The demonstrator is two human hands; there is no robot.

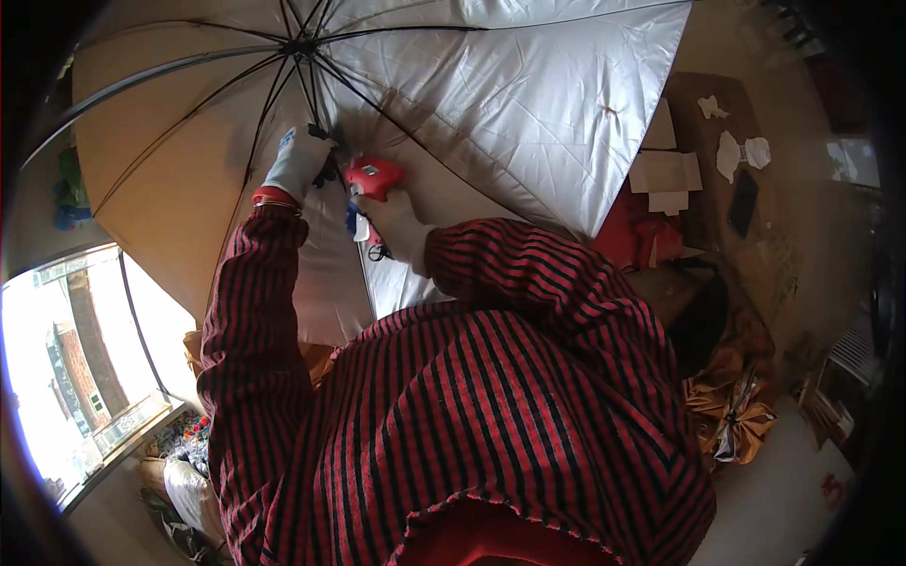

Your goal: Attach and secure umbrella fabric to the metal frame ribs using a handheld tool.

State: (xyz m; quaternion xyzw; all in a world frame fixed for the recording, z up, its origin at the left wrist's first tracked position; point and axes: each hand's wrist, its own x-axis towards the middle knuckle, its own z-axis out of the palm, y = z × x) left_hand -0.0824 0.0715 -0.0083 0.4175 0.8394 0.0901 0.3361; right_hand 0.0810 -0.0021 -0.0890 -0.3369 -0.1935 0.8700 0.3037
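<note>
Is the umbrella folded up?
No, the umbrella is spread wide, with its dark ribs fanning out from the hub.

Umbrella (pixel 528 113) cut off by the top edge, red tool (pixel 379 176) partly hidden by the right hand (pixel 400 224)

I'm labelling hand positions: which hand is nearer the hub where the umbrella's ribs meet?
Left. The left hand is below the hub in the picture; the right hand is lower and farther right, holding a red tool.
</note>
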